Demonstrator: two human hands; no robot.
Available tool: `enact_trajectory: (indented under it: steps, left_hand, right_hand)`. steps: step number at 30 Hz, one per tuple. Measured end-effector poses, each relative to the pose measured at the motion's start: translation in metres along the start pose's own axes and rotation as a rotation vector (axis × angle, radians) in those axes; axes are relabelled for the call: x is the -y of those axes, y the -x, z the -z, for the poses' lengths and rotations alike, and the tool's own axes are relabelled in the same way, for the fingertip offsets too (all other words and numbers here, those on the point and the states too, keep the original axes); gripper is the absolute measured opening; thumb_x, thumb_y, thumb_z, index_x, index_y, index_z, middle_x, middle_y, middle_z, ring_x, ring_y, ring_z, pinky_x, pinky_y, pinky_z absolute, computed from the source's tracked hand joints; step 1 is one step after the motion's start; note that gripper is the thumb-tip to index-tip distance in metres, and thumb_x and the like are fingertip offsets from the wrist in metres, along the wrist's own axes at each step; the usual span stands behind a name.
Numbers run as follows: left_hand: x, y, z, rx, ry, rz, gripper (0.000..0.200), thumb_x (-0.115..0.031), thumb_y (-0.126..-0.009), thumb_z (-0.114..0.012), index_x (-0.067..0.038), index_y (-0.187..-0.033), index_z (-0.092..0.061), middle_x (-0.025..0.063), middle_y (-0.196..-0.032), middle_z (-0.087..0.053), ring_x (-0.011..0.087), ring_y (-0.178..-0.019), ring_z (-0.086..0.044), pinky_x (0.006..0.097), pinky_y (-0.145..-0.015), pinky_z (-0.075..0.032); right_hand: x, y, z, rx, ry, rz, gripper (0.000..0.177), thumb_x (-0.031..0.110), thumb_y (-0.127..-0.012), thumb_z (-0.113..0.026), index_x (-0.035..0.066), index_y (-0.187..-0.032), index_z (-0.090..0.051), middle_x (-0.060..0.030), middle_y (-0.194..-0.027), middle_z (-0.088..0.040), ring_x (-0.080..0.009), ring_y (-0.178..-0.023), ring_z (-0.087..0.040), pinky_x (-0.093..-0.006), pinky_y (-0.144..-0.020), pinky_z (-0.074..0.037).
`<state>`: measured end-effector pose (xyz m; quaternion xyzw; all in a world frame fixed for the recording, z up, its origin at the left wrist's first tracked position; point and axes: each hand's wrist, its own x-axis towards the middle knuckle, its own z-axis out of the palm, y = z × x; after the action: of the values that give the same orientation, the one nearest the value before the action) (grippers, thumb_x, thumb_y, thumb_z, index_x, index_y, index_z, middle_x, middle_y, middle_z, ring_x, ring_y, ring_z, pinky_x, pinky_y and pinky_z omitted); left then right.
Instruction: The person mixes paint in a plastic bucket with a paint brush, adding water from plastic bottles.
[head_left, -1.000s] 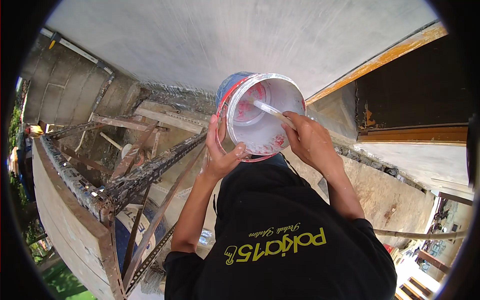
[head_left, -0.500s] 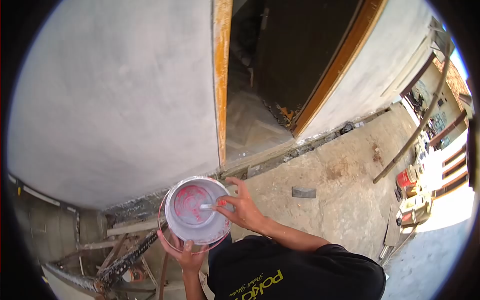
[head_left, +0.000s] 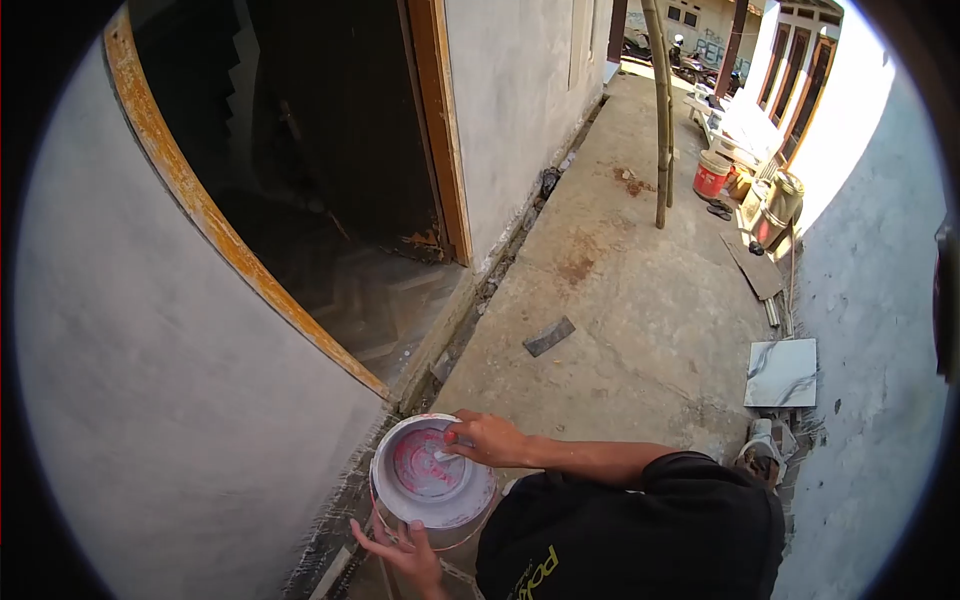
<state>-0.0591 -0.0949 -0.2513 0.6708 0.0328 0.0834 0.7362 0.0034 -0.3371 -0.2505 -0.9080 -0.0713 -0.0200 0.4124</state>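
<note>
A whitish bucket (head_left: 432, 470) with pink paint smears on its inside is tilted so that its opening shows. My left hand (head_left: 405, 562) supports it at its lower side, with some fingers spread and partly behind the wire handle. Over the right part of the rim reaches my right hand (head_left: 490, 440), its fingers closed on a small pale tool (head_left: 446, 456) that points into the bucket. Something red shows at the fingertips. The far end of the tool is hard to make out.
A doorway with an orange-brown frame (head_left: 240, 270) opens at the left. On the concrete path (head_left: 640, 300) lie a dark flat block (head_left: 549, 337) and a marbled tile (head_left: 781, 373). Upright poles (head_left: 662, 120), a red bucket (head_left: 711, 175) and containers (head_left: 778, 208) stand farther off.
The view has swung right, bringing more of the path and the tile into sight. Both hands stay at the bucket, and the tool remains in my right hand. More left-hand fingers now show spread apart.
</note>
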Motion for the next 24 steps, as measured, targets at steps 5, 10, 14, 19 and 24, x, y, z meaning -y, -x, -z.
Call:
enact_trajectory:
  steps: [5, 10, 14, 19, 24]
  left_hand:
    - [0.028, 0.009, 0.039, 0.012, -0.059, 0.502, 0.076, -0.002, -0.085, -0.06, -0.011, -0.151, -0.022, 0.0167, -0.142, -0.042, 0.0299, -0.114, -0.056, 0.0375, -0.07, -0.059]
    - [0.019, 0.025, 0.054, -0.063, -0.044, 0.576, 0.075, 0.004, -0.082, -0.051, -0.012, -0.15, -0.024, 0.0146, -0.145, -0.04, 0.0288, -0.114, -0.056, 0.0385, -0.066, -0.06]
    - [0.021, 0.029, 0.047, -0.134, -0.105, 0.497, 0.074, 0.002, -0.082, -0.054, -0.015, -0.148, -0.025, 0.0141, -0.138, -0.044, 0.0249, -0.11, -0.056, 0.0381, -0.068, -0.06]
    - [0.032, 0.028, 0.043, -0.21, -0.099, 0.477, 0.052, 0.001, -0.083, -0.055, -0.008, -0.131, -0.035, 0.0115, -0.131, -0.046, 0.0243, -0.106, -0.056, 0.0402, -0.072, -0.061]
    - [0.027, 0.027, 0.035, -0.091, -0.081, 0.501, 0.044, 0.002, -0.084, -0.057, -0.007, -0.122, -0.037, 0.01, -0.129, -0.046, 0.0235, -0.104, -0.057, 0.0401, -0.075, -0.061]
  right_hand:
    - [0.032, 0.015, -0.019, 0.068, 0.059, -0.004, 0.026, 0.032, -0.087, -0.07, 0.008, -0.097, -0.069, -0.0151, -0.108, -0.06, -0.0363, -0.092, -0.064, -0.0458, -0.078, -0.052]
    - [0.05, 0.028, -0.039, -0.192, 0.125, 0.362, 0.024, 0.029, -0.085, -0.069, 0.007, -0.096, -0.068, -0.0159, -0.121, -0.055, -0.0373, -0.094, -0.064, -0.0477, -0.079, -0.05]
    - [0.066, 0.034, -0.035, -0.094, 0.08, 0.427, 0.023, 0.026, -0.083, -0.068, 0.006, -0.093, -0.067, -0.0167, -0.112, -0.06, -0.0369, -0.095, -0.063, -0.0443, -0.081, -0.051]
    - [0.055, 0.031, -0.057, 0.117, -0.043, 0.211, 0.018, 0.023, -0.083, -0.065, 0.006, -0.09, -0.068, -0.0149, -0.091, -0.068, -0.037, -0.088, -0.066, -0.0448, -0.078, -0.052]
    - [0.036, 0.032, -0.09, 0.199, 0.114, 0.115, 0.019, 0.022, -0.087, -0.059, 0.007, -0.093, -0.068, -0.0172, -0.088, -0.068, -0.0371, -0.085, -0.067, -0.0464, -0.076, -0.052]
